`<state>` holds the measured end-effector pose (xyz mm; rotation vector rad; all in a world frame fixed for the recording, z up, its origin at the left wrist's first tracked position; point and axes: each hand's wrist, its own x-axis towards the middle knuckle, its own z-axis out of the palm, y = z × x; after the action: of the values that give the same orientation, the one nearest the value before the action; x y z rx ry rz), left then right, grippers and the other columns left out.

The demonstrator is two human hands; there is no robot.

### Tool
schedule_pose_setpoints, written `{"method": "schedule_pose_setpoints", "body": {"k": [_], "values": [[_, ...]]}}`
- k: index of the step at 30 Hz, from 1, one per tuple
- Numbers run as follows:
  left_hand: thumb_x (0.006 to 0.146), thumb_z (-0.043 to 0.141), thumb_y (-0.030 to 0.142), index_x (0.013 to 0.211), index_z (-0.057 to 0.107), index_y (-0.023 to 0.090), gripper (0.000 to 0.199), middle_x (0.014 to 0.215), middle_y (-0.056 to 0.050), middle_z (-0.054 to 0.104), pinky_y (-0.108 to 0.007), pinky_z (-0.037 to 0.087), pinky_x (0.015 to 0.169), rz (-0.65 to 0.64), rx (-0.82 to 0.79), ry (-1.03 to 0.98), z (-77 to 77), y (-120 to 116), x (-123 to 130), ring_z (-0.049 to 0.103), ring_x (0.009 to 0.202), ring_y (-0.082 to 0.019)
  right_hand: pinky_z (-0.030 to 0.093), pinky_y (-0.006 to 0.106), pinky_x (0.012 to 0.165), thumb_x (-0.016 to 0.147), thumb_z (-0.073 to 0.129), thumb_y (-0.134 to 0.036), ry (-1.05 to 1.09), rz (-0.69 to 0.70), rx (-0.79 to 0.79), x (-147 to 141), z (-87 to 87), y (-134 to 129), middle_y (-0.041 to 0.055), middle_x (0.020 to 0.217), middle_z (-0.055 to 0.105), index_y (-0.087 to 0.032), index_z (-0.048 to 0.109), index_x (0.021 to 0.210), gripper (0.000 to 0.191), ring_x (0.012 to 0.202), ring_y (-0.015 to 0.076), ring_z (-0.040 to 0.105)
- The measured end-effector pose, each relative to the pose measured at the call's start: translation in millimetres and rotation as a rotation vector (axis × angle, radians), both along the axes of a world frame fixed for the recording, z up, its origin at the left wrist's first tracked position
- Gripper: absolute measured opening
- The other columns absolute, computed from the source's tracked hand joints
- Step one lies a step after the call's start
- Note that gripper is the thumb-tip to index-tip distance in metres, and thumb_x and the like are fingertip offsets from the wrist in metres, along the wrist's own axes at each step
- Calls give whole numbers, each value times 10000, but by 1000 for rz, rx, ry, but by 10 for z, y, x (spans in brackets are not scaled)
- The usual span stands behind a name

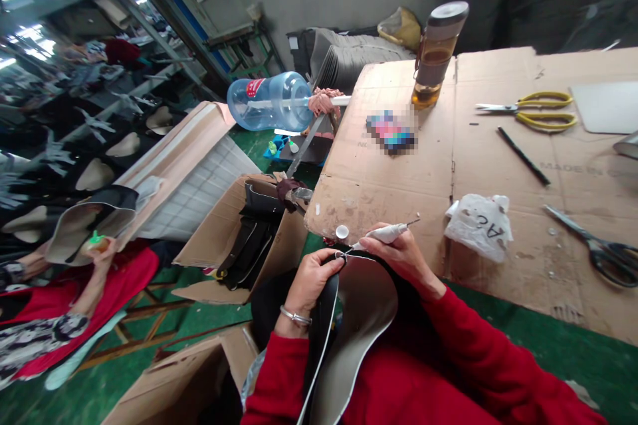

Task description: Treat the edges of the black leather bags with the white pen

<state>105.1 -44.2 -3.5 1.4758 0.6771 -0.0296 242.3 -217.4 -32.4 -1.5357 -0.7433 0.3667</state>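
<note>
A curved piece, grey inside with a dark outer side and a white edge, hangs over my lap. My left hand pinches its upper edge at the left, where a small pale loop of thread shows by the fingertips. In my right hand is a white-handled awl, its thin tip pointing left to the same edge, close to my left fingers. A small round white cap lies just beyond both hands.
The cardboard-covered table holds a tea bottle, yellow scissors, a black pen, a plastic bag and black scissors. An open box of dark pieces and a blue water jug stand left. Another person's hand holds a green-capped bottle.
</note>
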Motion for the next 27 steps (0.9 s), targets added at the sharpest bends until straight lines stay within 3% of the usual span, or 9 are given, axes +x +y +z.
{"method": "schedule_pose_setpoints", "body": {"k": [7, 11, 14, 17, 27], "values": [[755, 768, 298, 831, 805, 153, 168, 775, -34, 728, -249, 407, 648, -63, 65, 21, 37, -88, -11, 582, 684, -161, 412, 243, 515, 945, 689, -448, 164, 113, 13, 44, 5, -6, 20, 676, 608, -162, 667, 689, 385, 601, 151, 561], [714, 774, 275, 788, 780, 146, 149, 726, -27, 703, -247, 407, 624, -17, -22, 7, -7, -96, -14, 567, 648, -150, 419, 242, 520, 922, 713, -486, 216, -39, 42, 39, -8, -13, 12, 672, 596, -159, 669, 739, 377, 597, 152, 559], [681, 795, 291, 768, 748, 153, 170, 650, -4, 666, -236, 391, 561, 107, -134, 9, -46, -53, -27, 534, 563, -128, 434, 249, 551, 927, 702, -508, 153, -149, 47, 8, 5, 7, 29, 749, 644, -162, 705, 847, 355, 653, 169, 582], [658, 826, 313, 783, 741, 160, 215, 630, 13, 660, -217, 371, 515, 197, -174, 13, -76, 1, -43, 519, 517, -108, 454, 259, 583, 940, 692, -506, 22, -129, -11, -27, 7, 48, 37, 802, 681, -179, 727, 914, 330, 681, 179, 596], [605, 893, 297, 855, 806, 151, 302, 777, -29, 755, -239, 480, 626, 231, -215, 6, -107, 19, -7, 632, 641, -139, 495, 272, 654, 936, 695, -543, -134, -109, -124, -21, -69, 88, 42, 874, 745, -217, 743, 955, 330, 753, 210, 680]]}}
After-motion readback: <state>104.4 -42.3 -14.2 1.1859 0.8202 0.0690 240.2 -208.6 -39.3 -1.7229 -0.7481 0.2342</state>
